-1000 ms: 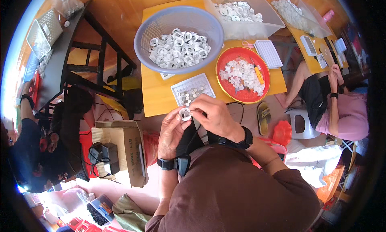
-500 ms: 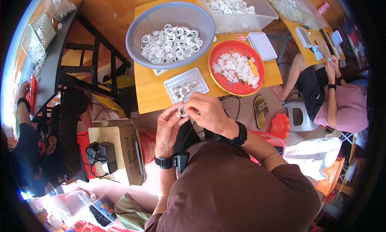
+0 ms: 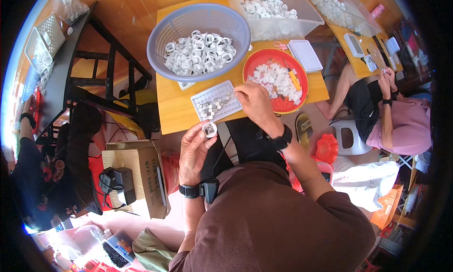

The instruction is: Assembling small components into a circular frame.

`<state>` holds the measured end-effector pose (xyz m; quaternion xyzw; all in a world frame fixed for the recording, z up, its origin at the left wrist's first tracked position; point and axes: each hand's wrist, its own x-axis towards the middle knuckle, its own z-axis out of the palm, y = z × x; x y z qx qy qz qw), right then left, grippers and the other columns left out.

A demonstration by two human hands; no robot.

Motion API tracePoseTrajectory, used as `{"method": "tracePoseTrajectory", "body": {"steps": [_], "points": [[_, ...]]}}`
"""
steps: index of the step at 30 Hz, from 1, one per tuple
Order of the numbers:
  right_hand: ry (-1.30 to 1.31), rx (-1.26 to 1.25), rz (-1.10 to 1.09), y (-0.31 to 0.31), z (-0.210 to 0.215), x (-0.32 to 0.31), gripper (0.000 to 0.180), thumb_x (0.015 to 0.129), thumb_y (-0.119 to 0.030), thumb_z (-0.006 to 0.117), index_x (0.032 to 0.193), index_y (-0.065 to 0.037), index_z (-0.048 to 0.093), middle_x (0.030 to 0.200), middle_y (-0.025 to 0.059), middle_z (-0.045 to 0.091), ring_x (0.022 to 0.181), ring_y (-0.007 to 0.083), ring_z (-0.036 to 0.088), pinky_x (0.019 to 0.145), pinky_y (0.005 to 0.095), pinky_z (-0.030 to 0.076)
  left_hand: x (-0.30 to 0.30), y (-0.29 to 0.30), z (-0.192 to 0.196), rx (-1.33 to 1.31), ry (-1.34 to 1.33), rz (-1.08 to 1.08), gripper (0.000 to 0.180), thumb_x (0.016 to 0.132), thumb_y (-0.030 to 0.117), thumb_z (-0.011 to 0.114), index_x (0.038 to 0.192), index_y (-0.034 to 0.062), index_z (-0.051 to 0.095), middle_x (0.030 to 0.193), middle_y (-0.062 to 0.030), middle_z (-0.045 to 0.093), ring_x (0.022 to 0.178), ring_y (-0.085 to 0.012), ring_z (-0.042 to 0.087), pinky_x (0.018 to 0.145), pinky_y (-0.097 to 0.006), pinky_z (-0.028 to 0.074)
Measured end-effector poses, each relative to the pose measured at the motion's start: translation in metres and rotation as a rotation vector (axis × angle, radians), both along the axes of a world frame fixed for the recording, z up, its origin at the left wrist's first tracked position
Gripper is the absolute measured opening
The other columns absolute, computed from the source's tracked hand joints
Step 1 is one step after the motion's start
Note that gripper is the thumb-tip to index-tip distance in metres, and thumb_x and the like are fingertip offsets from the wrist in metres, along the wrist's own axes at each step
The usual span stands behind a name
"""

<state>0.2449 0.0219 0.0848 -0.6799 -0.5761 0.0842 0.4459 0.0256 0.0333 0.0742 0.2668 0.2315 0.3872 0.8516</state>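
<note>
My left hand [image 3: 192, 148] pinches a small round white plastic housing [image 3: 209, 129], its open face with metal parts inside turned up. My right hand [image 3: 257, 107] is up over the table's near edge, between a white tray [image 3: 228, 91] and a red round tray [image 3: 283, 105]. Its fingers are bent together; whether anything is between them is too small to make out. Small silvery and white discs [image 3: 211, 110], like button cells, lie loose in the white tray. Translucent plastic pieces [image 3: 271, 78] and a yellow-handled tool [image 3: 294, 79] lie in the red tray.
A grey-blue basket [image 3: 158, 41] full of white housings stands at the table's back left. Behind it is a clear bin [image 3: 278, 29] of similar parts. Pink scissors [image 3: 280, 46] and a white gridded tray [image 3: 306, 55] lie right. A cardboard box [image 3: 137, 177] stands left; co-workers sit on both sides.
My right hand has left the housing and moved up and right to beside the white tray. The left hand keeps the housing, whose open face now shows.
</note>
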Motion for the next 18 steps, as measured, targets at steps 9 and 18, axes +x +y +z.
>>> {"method": "tracePoseTrajectory", "body": {"steps": [9, 18], "points": [[-0.164, -0.215, 0.074, 0.029, -0.029, -0.002, 0.005, 0.073, -0.001, 0.056, 0.075, 0.001, 0.06, 0.08, 0.0182, 0.056, 0.079, 0.0363, 0.058, 0.069, 0.0442, 0.047, -0.002, 0.0, -0.003, -0.034, -0.006, 0.009, 0.031, 0.086, 0.007, 0.057, 0.116, -0.0025, 0.053, 0.106, -0.014, 0.06, 0.09, -0.021, 0.062, 0.08, -0.031, 0.054], [-0.111, -0.152, 0.088, 0.027, -0.018, -0.003, 0.007, 0.07, 0.001, 0.059, 0.076, 0.0, 0.061, 0.078, 0.0165, 0.058, 0.073, 0.0342, 0.059, 0.062, 0.0401, 0.048, -0.004, 0.003, -0.005, -0.043, -0.014, 0.013, 0.033, 0.086, 0.009, 0.057, 0.117, -0.0021, 0.052, 0.107, -0.0166, 0.059, 0.09, -0.0214, 0.062, 0.08, -0.031, 0.054]]}}
